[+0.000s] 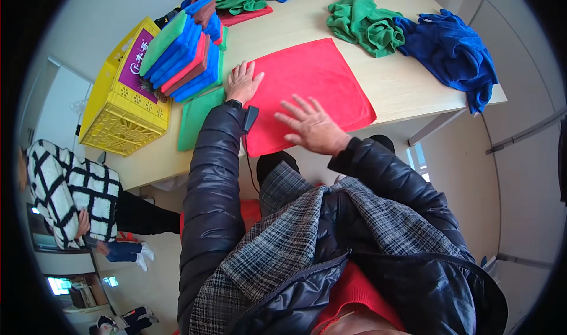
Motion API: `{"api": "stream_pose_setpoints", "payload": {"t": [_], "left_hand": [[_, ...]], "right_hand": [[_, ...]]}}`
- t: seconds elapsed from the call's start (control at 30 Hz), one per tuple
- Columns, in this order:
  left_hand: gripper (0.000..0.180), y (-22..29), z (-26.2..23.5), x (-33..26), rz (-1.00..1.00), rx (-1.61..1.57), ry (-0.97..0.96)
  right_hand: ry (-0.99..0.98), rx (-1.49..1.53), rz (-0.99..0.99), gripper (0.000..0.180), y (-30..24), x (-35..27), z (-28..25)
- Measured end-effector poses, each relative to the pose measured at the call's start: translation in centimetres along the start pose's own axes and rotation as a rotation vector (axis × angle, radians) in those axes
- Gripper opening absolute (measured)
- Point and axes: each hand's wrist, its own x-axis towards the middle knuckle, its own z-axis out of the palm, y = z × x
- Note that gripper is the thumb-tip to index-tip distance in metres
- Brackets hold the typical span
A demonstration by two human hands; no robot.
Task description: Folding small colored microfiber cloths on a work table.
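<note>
The red cloth lies spread flat at the near edge of the table. I see my left hand pressed open on its left edge and my right hand open, fingers spread, on its near part, gripping nothing. Folded cloths are stacked just left, beside a yellow crate.

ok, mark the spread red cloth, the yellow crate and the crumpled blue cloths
red cloth [322, 78], head view, flat centre.
yellow crate [121, 119], head view, latticed side wall.
blue cloths [452, 54], head view, middle of the heap.
</note>
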Motion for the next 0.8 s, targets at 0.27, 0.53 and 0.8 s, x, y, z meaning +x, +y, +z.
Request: {"api": "stream_pose_setpoints", "payload": {"t": [0.27, 0.53, 0.8], "left_hand": [[0.069, 0.7, 1.8, 2.2, -0.066, -0.057, -0.041], [0.073, 3.6, -1.6, -3.4, -0.024, 0.073, -0.114], [0.087, 8.3, -5.7, -19.5, 0.280, -0.129, -0.058]], "right_hand": [[-0.086, 0.032, -0.067, 0.062, 0.3, -0.2, 1.7], [-0.016, 0.182, 0.065, 0.069, 2.5, -2.6, -1.2], [-0.086, 0.022, 0.163, 0.092, 8.3, -9.6, -6.0]]}}
